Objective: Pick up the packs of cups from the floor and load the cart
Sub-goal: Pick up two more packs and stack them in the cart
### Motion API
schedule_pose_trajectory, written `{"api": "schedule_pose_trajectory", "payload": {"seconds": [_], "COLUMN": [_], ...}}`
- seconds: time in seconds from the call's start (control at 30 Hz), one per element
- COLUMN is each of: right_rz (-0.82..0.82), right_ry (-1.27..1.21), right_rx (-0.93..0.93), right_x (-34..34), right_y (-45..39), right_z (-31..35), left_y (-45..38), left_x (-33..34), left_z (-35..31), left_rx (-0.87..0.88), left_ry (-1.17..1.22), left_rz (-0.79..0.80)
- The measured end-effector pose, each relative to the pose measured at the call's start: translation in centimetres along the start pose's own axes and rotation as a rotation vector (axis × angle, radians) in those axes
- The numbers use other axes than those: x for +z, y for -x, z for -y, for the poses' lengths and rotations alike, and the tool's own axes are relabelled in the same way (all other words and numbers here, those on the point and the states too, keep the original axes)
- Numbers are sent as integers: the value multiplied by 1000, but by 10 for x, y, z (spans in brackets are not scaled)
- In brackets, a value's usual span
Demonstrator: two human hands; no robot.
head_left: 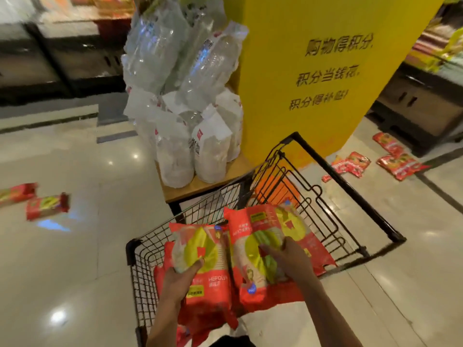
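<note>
Over the black wire cart [333, 171], each hand holds a red pack of cups. My left hand [181, 278] grips the near end of one red pack [203, 249] at the cart's left side. My right hand [288, 257] lies curled over a second red pack [270, 236] in the cart's middle. More red packs [208, 311] lie beneath them inside the cart. On the floor, two red packs [46, 205] lie at the left, and several red packs [398, 162] lie at the right beyond the cart.
A low wooden stand [190, 191] stacked with clear and white cup packs [190, 101] sits right in front of the cart. A tall yellow pillar [325, 71] rises behind it. Dark shelving lines the left and right edges. The tiled floor is glossy.
</note>
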State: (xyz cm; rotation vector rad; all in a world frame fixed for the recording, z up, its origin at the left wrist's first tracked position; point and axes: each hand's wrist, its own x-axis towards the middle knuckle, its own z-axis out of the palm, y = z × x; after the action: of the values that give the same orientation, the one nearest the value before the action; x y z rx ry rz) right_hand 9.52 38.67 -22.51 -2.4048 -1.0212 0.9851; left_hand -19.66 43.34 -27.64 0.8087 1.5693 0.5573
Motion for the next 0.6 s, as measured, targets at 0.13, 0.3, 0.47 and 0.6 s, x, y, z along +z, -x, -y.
{"api": "schedule_pose_trajectory", "payload": {"seconds": [0.13,0.3,0.47,0.6], "right_rz": [39,126,268,340], "right_ry": [120,73,22,41], "right_rx": [-38,-149,-227,-222], "right_x": [9,20,25,12], "right_y": [-25,-50,-73,-63], "right_z": [6,-6,-15,5], "left_y": [0,-6,10,6], "left_x": [3,7,13,10], "left_z": [7,19,20,19], "left_rx": [-48,-74,-82,-113], "left_ry": [29,35,49,57], "left_rz": [-63,-82,-113,-68]}}
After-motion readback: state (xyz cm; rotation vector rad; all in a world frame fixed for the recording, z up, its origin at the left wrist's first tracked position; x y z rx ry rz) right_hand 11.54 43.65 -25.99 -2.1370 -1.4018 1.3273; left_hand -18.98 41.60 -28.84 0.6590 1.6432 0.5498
